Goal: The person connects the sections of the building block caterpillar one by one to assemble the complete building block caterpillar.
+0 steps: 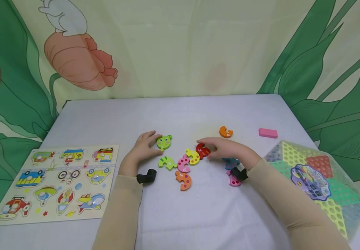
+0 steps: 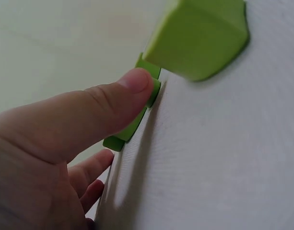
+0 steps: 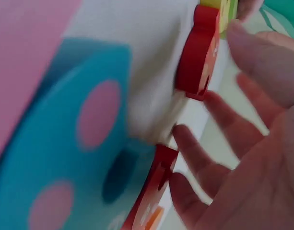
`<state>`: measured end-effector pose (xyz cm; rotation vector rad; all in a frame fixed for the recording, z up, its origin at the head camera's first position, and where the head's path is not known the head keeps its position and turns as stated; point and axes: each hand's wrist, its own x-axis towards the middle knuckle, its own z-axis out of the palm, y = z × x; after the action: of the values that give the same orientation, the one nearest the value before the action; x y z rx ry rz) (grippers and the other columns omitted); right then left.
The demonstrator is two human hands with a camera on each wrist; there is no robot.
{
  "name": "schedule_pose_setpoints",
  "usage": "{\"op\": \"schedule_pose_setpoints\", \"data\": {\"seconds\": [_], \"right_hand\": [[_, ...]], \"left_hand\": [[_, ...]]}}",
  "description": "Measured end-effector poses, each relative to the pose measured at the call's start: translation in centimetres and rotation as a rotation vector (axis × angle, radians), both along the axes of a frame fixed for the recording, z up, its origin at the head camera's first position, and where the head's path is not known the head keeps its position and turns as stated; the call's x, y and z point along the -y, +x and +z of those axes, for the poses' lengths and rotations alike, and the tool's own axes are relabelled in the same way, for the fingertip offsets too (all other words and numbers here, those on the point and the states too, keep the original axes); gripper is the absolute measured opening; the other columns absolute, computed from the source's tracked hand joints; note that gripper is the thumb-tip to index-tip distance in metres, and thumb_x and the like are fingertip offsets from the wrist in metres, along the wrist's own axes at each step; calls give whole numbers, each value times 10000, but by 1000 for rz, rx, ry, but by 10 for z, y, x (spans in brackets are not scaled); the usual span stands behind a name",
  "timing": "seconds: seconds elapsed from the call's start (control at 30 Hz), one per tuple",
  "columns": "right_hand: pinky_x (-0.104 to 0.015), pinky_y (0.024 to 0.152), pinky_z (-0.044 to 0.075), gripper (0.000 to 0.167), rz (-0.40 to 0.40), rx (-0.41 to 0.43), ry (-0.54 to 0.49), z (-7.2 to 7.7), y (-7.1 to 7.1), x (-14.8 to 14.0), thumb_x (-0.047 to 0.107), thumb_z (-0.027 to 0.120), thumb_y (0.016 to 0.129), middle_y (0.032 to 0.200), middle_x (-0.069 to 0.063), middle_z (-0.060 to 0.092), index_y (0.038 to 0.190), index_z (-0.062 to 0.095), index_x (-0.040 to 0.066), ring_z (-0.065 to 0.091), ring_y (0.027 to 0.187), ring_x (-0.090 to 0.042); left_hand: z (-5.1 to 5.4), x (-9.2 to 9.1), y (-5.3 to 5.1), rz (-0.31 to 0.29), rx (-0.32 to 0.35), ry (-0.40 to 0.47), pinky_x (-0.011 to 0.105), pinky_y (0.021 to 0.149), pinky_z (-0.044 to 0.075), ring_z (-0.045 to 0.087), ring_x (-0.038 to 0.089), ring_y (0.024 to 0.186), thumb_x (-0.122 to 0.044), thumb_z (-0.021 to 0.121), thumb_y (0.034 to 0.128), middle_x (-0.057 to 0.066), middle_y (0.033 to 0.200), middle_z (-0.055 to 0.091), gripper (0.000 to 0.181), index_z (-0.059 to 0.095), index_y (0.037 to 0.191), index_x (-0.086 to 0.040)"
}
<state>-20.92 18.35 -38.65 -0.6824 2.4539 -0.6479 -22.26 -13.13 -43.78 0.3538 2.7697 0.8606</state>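
Observation:
My left hand (image 1: 140, 149) is curled round the green smiling head piece (image 1: 164, 142), index finger at its top, thumb near its lower edge. In the left wrist view the thumb of the hand (image 2: 79, 124) lies against a green piece (image 2: 132, 127). My right hand (image 1: 229, 149) arches with spread fingers beside the red number piece (image 1: 202, 151); in the right wrist view the hand's (image 3: 252, 139) fingertips are near the red piece (image 3: 199, 52), not closed round it. Between the hands lie a green striped piece (image 1: 167, 162), a pink piece (image 1: 183, 164) and a yellow piece (image 1: 193, 157).
Orange pieces lie in front (image 1: 184, 181) and behind (image 1: 225, 132). Blue (image 1: 231, 163) and pink (image 1: 234, 180) pieces sit under my right wrist. A pink block (image 1: 268, 133) is back right, a clear patterned box (image 1: 320, 184) at right, a vehicle puzzle board (image 1: 55, 187) at left.

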Motion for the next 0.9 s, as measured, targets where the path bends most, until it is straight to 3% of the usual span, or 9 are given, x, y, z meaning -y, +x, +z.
{"op": "schedule_pose_setpoints", "data": {"seconds": [0.43, 0.57, 0.73, 0.9], "right_hand": [[-482, 1006, 371, 525, 66, -175, 121, -9, 1, 5, 195, 653, 824, 1345, -97, 462, 1321, 484, 182, 401, 1235, -308], [-470, 984, 391, 527, 10, -164, 51, -6, 1, 1, 178, 666, 811, 1344, -95, 463, 1309, 495, 158, 386, 1220, -295], [-449, 938, 441, 532, -91, -84, -88, 3, 2, -1, 141, 644, 821, 1376, -78, 404, 1319, 460, 131, 412, 1194, -269], [-383, 909, 479, 520, -101, -41, -165, 7, 2, 6, 123, 646, 821, 1342, -76, 396, 1303, 450, 121, 511, 1081, -238]], "left_hand": [[-2, 0, 2, -8, -14, 9, 575, 1089, 133, 98, 322, 1385, -377, 697, 737, 55, 1507, 202, 706, 403, 1366, -246], [-1, 0, 2, -5, -15, 11, 572, 1089, 135, 105, 318, 1385, -375, 699, 733, 51, 1507, 205, 708, 404, 1365, -250], [-1, 0, 0, -6, -13, 0, 564, 1094, 132, 105, 311, 1386, -386, 697, 735, 44, 1508, 204, 709, 401, 1365, -253], [1, 0, 0, -7, -12, -6, 565, 1094, 126, 100, 313, 1385, -382, 693, 739, 46, 1510, 196, 710, 394, 1370, -250]]}}
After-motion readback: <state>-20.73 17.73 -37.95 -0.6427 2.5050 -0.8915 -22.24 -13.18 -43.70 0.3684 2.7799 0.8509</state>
